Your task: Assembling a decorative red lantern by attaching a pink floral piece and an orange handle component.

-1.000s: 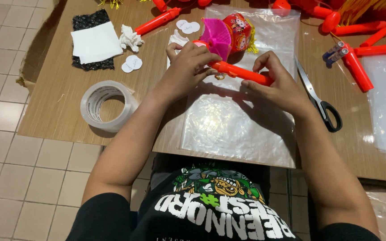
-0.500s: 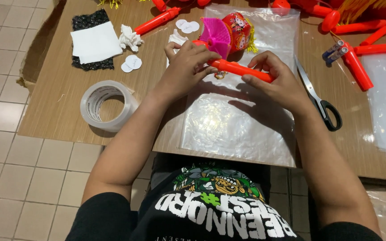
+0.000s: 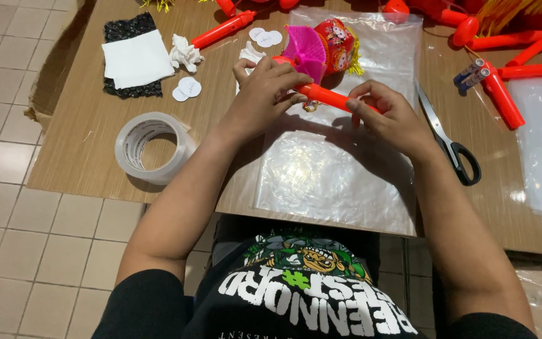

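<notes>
On wooden table (image 3: 83, 144), tiled floor (image 3: 7, 238) below

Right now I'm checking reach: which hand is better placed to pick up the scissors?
Probably the right hand. It grips the orange stick close beside the scissors on its own side. The left hand holds the stick's far end and would have to cross over.
</notes>
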